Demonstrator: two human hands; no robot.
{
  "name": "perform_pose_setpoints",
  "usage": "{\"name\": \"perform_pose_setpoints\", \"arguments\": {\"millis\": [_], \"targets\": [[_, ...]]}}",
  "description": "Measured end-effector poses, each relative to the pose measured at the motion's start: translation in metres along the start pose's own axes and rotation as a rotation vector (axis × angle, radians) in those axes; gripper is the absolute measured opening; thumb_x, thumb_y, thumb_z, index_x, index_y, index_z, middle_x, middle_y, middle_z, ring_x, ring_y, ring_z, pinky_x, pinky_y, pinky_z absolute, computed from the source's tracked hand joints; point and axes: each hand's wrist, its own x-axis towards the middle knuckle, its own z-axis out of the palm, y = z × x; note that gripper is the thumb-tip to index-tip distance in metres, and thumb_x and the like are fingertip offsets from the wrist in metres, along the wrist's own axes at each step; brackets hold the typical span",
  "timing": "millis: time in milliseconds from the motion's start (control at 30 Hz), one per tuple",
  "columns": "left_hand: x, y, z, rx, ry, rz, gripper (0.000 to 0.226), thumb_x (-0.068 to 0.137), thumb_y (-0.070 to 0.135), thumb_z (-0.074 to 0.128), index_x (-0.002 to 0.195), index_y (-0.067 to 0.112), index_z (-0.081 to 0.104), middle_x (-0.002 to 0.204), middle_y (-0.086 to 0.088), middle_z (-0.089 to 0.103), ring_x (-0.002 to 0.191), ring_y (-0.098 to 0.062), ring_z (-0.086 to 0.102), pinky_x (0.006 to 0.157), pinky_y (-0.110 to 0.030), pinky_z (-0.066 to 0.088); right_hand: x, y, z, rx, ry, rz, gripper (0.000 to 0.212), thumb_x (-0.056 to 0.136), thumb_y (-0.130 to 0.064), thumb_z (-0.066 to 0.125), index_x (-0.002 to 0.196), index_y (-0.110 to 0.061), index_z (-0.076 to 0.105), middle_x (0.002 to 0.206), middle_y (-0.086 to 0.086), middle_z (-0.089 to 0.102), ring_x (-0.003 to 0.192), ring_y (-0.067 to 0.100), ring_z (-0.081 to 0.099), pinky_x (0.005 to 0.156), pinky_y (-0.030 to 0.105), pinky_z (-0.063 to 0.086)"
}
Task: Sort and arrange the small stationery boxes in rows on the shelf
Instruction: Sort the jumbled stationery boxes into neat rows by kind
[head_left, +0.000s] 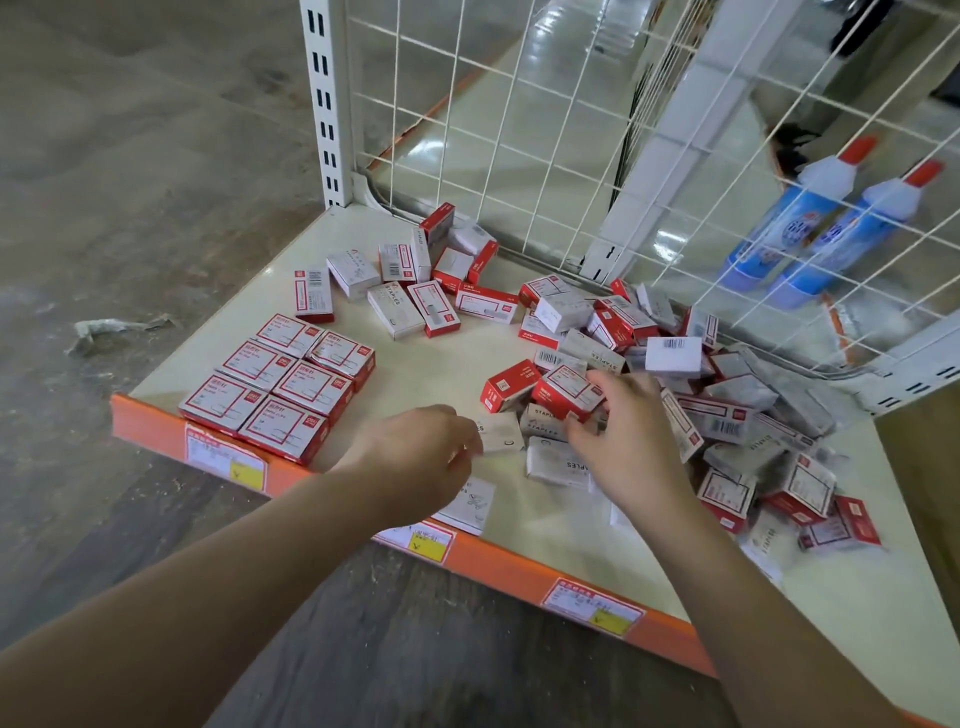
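— Where are the hands?

— Both over the front middle of the shelf (447, 358). Left hand (415, 457) curled, pinching a pale box (501, 432) at its fingertips. Right hand (623, 431) just beside, fingers bent round a red and white box (566, 392) at the edge of the big heap (727, 415).

— And the tidy boxes?

— Six flat boxes (280, 384) in two neat rows at the front left corner, touching side by side, well apart from both hands. Red edges, white tops, square corners, made of thin card.

— More boxes?

— A loose bunch (410, 291) near the back left corner, some lying flat, some tipped. One white box (467, 506) flat at the front edge, partly under the left hand.

— What does the shelf look like?

— Smooth, cream top. Orange strip (498, 561) along the front edge with paper price tags (592, 605). White wire grid (493, 130) along the back. Two blue glue bottles (821, 228) behind the wire at the right.
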Motion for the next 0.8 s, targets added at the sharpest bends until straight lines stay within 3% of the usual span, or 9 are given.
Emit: {"name": "perform_pose_setpoints", "arguments": {"millis": [100, 267, 500, 600, 700, 800], "targets": [[-0.001, 0.0, 0.001, -0.012, 0.0, -0.011, 0.027, 0.095, 0.025, 0.04, 0.113, 0.029, 0.06, 0.112, 0.008, 0.058, 0.1, -0.013, 0.056, 0.081, -0.033, 0.051, 0.004, 0.0, 0.002, -0.022, -0.019, 0.038, 0.046, 0.087, -0.02, 0.061, 0.13, -0.008, 0.048, 0.125, 0.011, 0.042, 0.115, 0.024, 0.046, 0.097, 0.026, 0.034], [-0.003, -0.003, 0.0, -0.038, 0.025, -0.03, 0.029, 0.096, 0.024, 0.039, 0.117, 0.028, 0.059, 0.117, 0.009, 0.056, 0.102, -0.011, 0.053, 0.073, -0.022, 0.047, 0.014, 0.009, 0.007, 0.031, -0.017, 0.106, 0.036, 0.085, -0.023, 0.064, 0.119, -0.013, 0.058, 0.12, 0.008, 0.054, 0.105, 0.022, 0.054, 0.08, 0.023, 0.038], [-0.005, -0.009, -0.004, -0.058, 0.071, -0.086, 0.027, 0.094, 0.033, 0.044, 0.118, 0.033, 0.055, 0.111, 0.013, 0.056, 0.095, -0.007, 0.054, 0.073, -0.025, 0.05, 0.01, 0.005, 0.003, 0.24, -0.019, 0.112, 0.036, 0.079, -0.018, 0.072, 0.112, -0.015, 0.058, 0.11, 0.001, 0.062, 0.094, 0.013, 0.057, 0.07, 0.021, 0.041], [-0.004, -0.009, -0.006, -0.11, 0.086, -0.134, 0.029, 0.093, 0.039, 0.045, 0.12, 0.031, 0.053, 0.109, 0.012, 0.057, 0.09, -0.007, 0.055, 0.075, -0.029, 0.053, 0.002, -0.004, 0.004, 0.343, -0.044, 0.056, 0.033, 0.077, -0.013, 0.074, 0.101, -0.022, 0.054, 0.108, -0.003, 0.061, 0.098, 0.012, 0.059, 0.079, 0.022, 0.047], [-0.004, -0.007, -0.006, -0.253, 0.114, -0.167, 0.035, 0.094, 0.043, 0.044, 0.125, 0.027, 0.052, 0.113, 0.008, 0.06, 0.087, -0.007, 0.055, 0.076, -0.027, 0.052, -0.005, -0.012, 0.006, 0.341, -0.045, 0.016, 0.04, 0.075, -0.016, 0.076, 0.107, -0.021, 0.052, 0.116, -0.001, 0.055, 0.107, 0.015, 0.055, 0.091, 0.031, 0.048], [-0.005, -0.003, -0.007, -0.347, 0.137, -0.138, 0.041, 0.095, 0.041, 0.042, 0.133, 0.025, 0.047, 0.119, 0.007, 0.059, 0.088, -0.005, 0.051, 0.07, -0.02, 0.045, -0.014, -0.02, 0.008, 0.3, -0.035, -0.05, 0.045, 0.075, -0.016, 0.076, 0.113, -0.02, 0.052, 0.116, -0.004, 0.048, 0.109, 0.014, 0.052, 0.088, 0.021, 0.044]]}}
